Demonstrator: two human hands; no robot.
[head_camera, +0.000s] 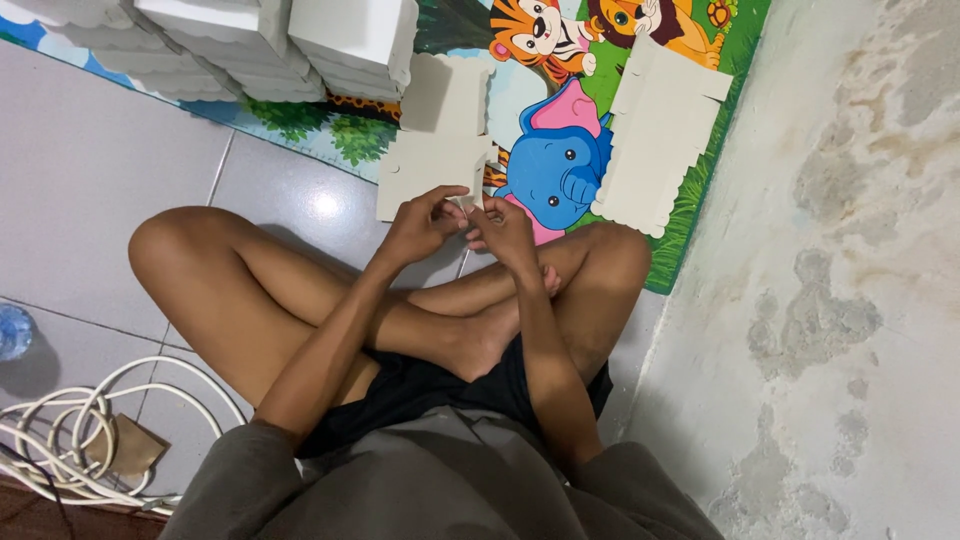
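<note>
1. Two hands meet at the near edge of a flat white cardboard blank (432, 170). The left hand (425, 225) and the right hand (505, 230) are close together, fingertips almost touching, pinching what appears to be a small tab on that edge. The exact contact is too small to resolve.

2. Blank position: it lies flat, partly on the grey tiled floor (90, 190) and partly on the play mat (560, 130), directly ahead of the person's crossed legs. This location keeps it within reach of both hands without leaning.

3. Blank form: off-white, unfolded, with scalloped edges and cut slots. No print is visible on it.

4. A second flat blank (660, 135) of the same colour and scalloped outline lies to the right on the mat, well apart from the hands, beside the wall (850, 250).

5. A stack of assembled white boxes (260, 45) stands at the top left, on the mat's far edge, clear of the working area.

6. Mat graphics: bright cartoon animals, namely a blue elephant, an orange tiger and a lion, on green and blue ground.

7. Near the person's left side: a coiled white cable (80, 440) on a small brown paper piece, and a clear bottle (14, 332) at the frame edge.
</note>
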